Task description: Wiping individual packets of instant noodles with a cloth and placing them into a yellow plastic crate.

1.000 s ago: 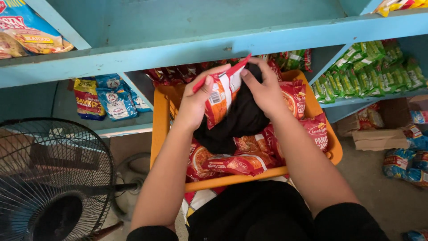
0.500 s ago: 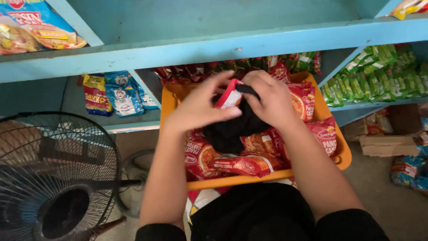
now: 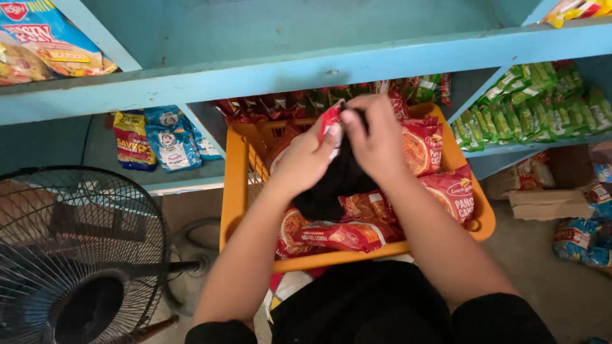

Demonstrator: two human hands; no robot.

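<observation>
Blue shelves [image 3: 306, 70] ahead, your left hand [image 3: 306, 159] and right hand [image 3: 376, 137] pinch shut on one red packet [image 3: 329, 119] with a black cloth [image 3: 335, 185], many packets below them remaining in the orange basket [image 3: 233, 191].

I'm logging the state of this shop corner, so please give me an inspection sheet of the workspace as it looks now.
Surface: orange basket on the person's lap, in front of blue shelves.
Job's things: red noodle packet and black cloth, both held over the basket; whether the cloth wraps the packet cannot be told.
Clutter: more red packets lying loose in the basket.
Grippers: left hand and right hand both pinch the packet's top, fingers closed.
Cables: nothing seen.
Surroundings: black fan at left; green packets on the right shelf; blue packets on the lower left shelf; cardboard box on the floor.
</observation>
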